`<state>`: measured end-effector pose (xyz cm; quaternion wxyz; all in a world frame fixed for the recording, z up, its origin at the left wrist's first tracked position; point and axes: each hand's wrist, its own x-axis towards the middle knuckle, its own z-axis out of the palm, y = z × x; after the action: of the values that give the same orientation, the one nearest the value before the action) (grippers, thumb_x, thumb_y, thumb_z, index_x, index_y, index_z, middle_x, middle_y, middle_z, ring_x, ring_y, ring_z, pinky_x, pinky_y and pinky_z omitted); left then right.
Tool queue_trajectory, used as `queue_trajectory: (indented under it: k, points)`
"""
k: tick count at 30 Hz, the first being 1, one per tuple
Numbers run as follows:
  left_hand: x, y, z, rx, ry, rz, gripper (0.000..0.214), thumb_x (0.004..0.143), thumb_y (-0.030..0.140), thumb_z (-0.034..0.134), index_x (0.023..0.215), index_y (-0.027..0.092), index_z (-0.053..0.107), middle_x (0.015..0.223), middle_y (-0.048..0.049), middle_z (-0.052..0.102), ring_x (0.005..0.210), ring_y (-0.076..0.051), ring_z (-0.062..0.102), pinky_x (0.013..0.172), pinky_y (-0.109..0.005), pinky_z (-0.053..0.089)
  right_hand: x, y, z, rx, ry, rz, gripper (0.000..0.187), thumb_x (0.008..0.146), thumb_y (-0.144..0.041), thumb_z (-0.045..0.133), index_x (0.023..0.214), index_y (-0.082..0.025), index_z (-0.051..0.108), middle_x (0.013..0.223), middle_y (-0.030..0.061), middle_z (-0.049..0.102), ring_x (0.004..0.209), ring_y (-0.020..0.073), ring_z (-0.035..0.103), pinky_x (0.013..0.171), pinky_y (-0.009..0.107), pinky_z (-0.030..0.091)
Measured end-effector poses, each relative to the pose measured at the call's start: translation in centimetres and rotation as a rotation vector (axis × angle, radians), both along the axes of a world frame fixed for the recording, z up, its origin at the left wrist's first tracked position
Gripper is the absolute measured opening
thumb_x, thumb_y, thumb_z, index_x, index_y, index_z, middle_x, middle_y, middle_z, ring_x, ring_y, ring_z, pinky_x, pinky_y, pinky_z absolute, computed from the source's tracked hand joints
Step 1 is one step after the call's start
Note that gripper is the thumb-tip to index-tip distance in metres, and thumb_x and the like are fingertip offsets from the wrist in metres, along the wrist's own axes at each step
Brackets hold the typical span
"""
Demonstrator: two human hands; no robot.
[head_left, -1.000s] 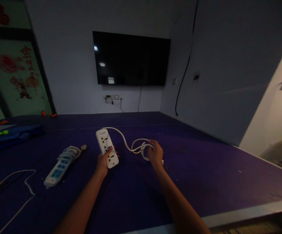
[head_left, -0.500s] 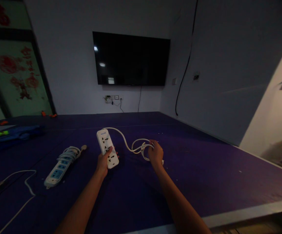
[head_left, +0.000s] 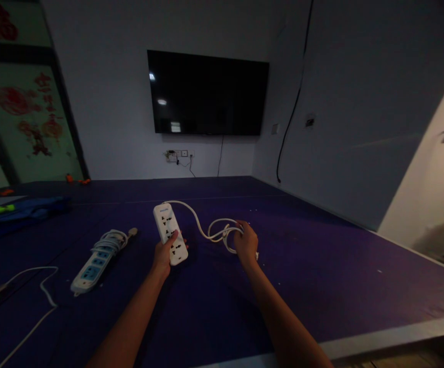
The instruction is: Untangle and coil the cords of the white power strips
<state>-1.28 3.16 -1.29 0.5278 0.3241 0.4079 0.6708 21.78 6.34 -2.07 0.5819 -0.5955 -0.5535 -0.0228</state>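
Fingers of the left hand (head_left: 163, 258) clasp a white rectangular plastic power strip (head_left: 167, 229), sockets up; the right hand (head_left: 246, 244) fingers grip its looped white cord (head_left: 222, 221), mid purple platform (head_left: 322, 266).

A power strip (head_left: 167, 227) rests mid-platform (head_left: 322, 266) in the left hand (head_left: 163, 258). Its coiled cord (head_left: 216, 231) lies just to the right, held in the right hand (head_left: 246, 244). A second power strip (head_left: 91, 261) lies further left, with a television (head_left: 206, 92) on the wall behind.

Scene dim and underexposed. 2 small ceiling-light reflections glare on the television (head_left: 207, 92). Brightest area: right wall. Wide-angle bending at edges; lower right corner blurred.
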Motion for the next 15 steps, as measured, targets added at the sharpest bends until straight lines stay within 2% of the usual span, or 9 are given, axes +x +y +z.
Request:
queue_trajectory:
  k: [4,7,11,15]
  points:
    - [0.0,0.4,-0.3,-0.012,-0.001,0.019,0.047,0.061,0.038,0.074,0.095,0.008,0.062,0.058,-0.0067,0.067,0.045,-0.021,0.062,0.041,-0.029,0.049,0.0,0.0,0.0,-0.033,0.004,0.004,0.033,0.077,-0.02,0.041,0.099,-0.015,0.064,0.091,0.0101,0.068,0.086,0.0204,0.061,0.076,0.029,0.043]
    - [0.0,0.5,-0.1,-0.076,-0.012,0.003,0.037,0.069,0.035,0.068,0.095,0.01,0.061,0.057,-0.0051,0.066,0.044,-0.019,0.062,0.042,-0.028,0.05,0.0,0.0,0.1,-0.048,0.0,0.011,0.034,0.076,-0.02,0.041,0.1,-0.015,0.064,0.092,0.0102,0.068,0.088,0.0204,0.061,0.078,0.029,0.043]
    - [-0.7,0.3,1.1,-0.191,-0.002,-0.101,0.023,0.076,0.032,0.061,0.087,0.011,0.06,0.057,-0.0065,0.066,0.047,-0.018,0.063,0.043,-0.027,0.05,0.2,-0.2,0.5,-0.094,-0.03,0.075,0.033,0.076,-0.02,0.042,0.1,-0.016,0.064,0.094,0.0085,0.069,0.088,0.02,0.062,0.078,0.028,0.043]
    - [-3.0,-0.2,2.3,-0.303,0.055,-0.225,0.021,0.076,0.03,0.061,0.078,0.009,0.06,0.062,-0.0125,0.067,0.05,-0.021,0.065,0.043,-0.029,0.051,0.4,-0.8,1.3,-0.17,-0.078,0.148,0.033,0.076,-0.017,0.043,0.101,-0.02,0.064,0.1,0.0048,0.068,0.093,0.0178,0.061,0.081,0.026,0.042]
